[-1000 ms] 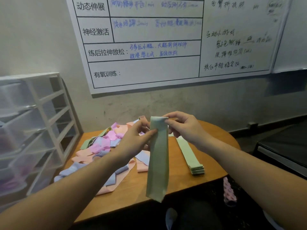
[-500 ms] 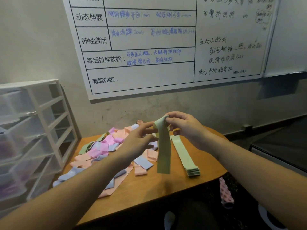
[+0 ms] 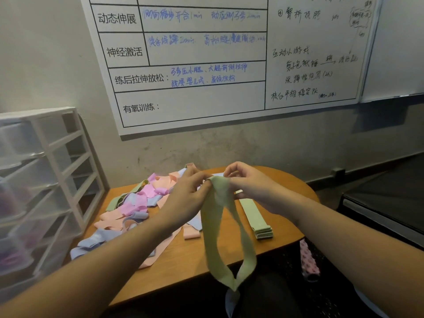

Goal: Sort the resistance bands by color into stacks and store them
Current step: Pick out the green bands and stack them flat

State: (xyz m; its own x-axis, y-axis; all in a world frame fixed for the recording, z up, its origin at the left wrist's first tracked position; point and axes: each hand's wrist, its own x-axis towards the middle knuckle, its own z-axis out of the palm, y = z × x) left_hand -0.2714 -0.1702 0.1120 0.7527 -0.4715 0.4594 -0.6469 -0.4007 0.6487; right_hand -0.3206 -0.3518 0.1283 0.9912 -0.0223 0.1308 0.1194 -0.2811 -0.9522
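A pale green resistance band [image 3: 226,237] hangs as an open loop above the front of the wooden table [image 3: 197,255]. My left hand [image 3: 185,198] pinches its top from the left and my right hand [image 3: 250,187] pinches it from the right. A flat stack of green bands [image 3: 255,216] lies on the table under my right forearm. A loose heap of pink, peach, lilac and green bands [image 3: 135,210] covers the table's left half.
A white drawer unit with clear drawers [image 3: 41,191] stands left of the table. A whiteboard [image 3: 218,58] hangs on the wall behind. A dark surface [image 3: 387,203] sits at the right. A pink patterned object [image 3: 308,260] lies below the table's right edge.
The green band, first hanging flat and folded, has opened into a long loop that reaches lower. Both hands stayed at its top, close together.
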